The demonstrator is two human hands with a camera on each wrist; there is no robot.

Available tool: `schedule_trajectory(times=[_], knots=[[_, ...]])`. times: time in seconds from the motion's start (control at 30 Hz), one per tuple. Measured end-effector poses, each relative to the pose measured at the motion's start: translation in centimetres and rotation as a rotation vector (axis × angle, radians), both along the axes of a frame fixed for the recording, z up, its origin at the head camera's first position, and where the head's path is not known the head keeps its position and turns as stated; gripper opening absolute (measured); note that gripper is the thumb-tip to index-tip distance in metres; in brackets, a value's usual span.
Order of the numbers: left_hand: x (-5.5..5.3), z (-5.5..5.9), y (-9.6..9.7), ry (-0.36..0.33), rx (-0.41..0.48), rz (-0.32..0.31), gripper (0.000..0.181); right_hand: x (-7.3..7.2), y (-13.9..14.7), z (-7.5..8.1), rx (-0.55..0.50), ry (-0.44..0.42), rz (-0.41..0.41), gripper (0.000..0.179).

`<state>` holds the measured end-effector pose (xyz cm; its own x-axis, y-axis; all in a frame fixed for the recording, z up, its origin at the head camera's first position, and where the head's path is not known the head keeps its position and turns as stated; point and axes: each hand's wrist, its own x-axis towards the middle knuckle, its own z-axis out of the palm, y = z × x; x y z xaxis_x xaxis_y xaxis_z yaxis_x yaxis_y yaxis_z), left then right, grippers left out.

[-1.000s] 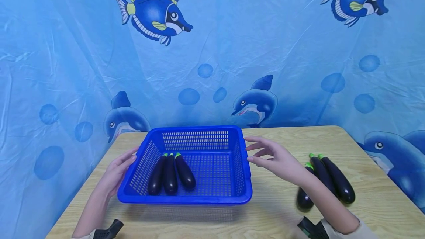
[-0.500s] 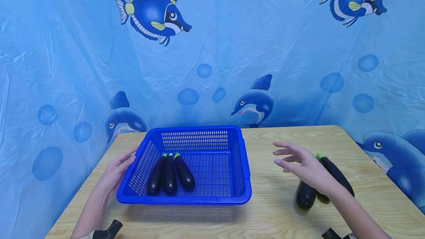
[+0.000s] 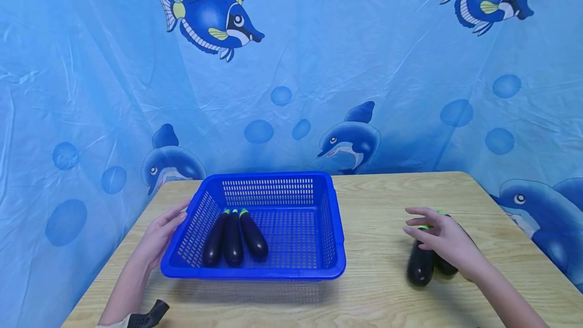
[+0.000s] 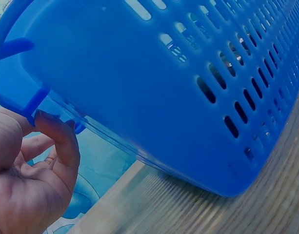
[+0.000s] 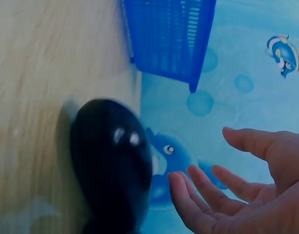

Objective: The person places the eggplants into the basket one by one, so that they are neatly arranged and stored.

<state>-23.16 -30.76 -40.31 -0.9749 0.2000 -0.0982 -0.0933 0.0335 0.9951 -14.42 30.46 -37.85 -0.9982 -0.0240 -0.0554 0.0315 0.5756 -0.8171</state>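
Observation:
A blue plastic basket [image 3: 293, 273] stands on the table, with three dark eggplants [image 3: 233, 242] lying side by side in its left half. My left hand [image 3: 157, 234] holds the basket's left rim; in the left wrist view its curled fingers [image 4: 61, 134] meet the rim's underside. Over at the right, my right hand [image 3: 439, 237] hovers above a second group of eggplants [image 3: 420, 267], partly hiding them. Its fingers are spread and loosely bent, with nothing between them. A near eggplant [image 5: 112, 156] appears beside this hand in the right wrist view, apart from the fingers.
The wooden table [image 3: 364, 292] spans the lower view, its far edge against a blue curtain [image 3: 291, 65] printed with fish and dolphins. Bare wood lies between the basket and the right-hand eggplants. A black strap piece [image 3: 148, 315] sits at my left wrist.
My right hand has left the basket's right side and moved right, over the loose eggplants. The left hand and the basket have stayed in place.

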Motion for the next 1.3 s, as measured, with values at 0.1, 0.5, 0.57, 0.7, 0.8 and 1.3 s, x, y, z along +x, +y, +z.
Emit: schedule_trajectory(times=[0.1, 0.5, 0.57, 0.7, 0.8, 1.3], knots=[[-0.1, 0.0, 0.1, -0.007, -0.008, 0.001, 0.057, -0.1, 0.9, -0.5, 0.015, -0.011, -0.022, 0.063], [0.0, 0.1, 0.0, -0.016, 0.001, 0.011, 0.05, -0.4, 1.5, -1.1, 0.165, 0.025, -0.065, 0.062], [0.0, 0.1, 0.0, -0.017, -0.006, 0.012, 0.053, -0.3, 1.3, -1.2, 0.189, 0.051, -0.058, 0.062], [0.0, 0.2, 0.1, -0.022, -0.019, 0.009, 0.06, -0.3, 0.9, -1.3, 0.236, 0.082, -0.044, 0.063], [0.0, 0.3, 0.1, -0.026, -0.016, 0.004, 0.06, -0.3, 0.6, -1.5, 0.269, 0.089, -0.04, 0.067], [0.1, 0.2, 0.0, -0.003, 0.022, -0.01, 0.042, -0.3, -0.6, -2.4, 0.31, 0.153, -0.074, 0.067]])
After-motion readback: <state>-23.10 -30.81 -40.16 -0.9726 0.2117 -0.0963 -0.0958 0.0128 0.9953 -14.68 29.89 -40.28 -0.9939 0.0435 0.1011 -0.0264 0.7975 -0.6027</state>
